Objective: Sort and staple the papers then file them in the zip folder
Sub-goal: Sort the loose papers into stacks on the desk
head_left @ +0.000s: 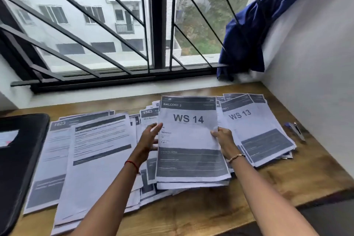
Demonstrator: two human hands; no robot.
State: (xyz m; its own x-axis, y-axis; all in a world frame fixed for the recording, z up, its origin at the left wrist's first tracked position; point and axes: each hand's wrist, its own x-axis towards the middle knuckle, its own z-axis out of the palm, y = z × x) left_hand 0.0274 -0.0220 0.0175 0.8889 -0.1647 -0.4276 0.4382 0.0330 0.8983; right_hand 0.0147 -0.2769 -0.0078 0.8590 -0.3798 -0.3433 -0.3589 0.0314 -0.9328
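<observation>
One wooden worktop (pixel 287 178) carries several overlapping piles of printed papers (pixel 92 159), with a black zip folder (pixel 21 159) lying at its left edge. In the middle, the WS 14 stack (pixel 189 159) is pinched at its right edge by the right hand (pixel 225 139). The left hand (pixel 149 138), fingers straight and slightly spread, touches its left edge. A small blue stapler (pixel 296 130) lies at far right.

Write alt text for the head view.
A right hand pinches the right edge of a stack topped "WS 14", open left hand at its left edge, at a wooden desk spread with papers. A black folder lies left, a stapler right.
</observation>
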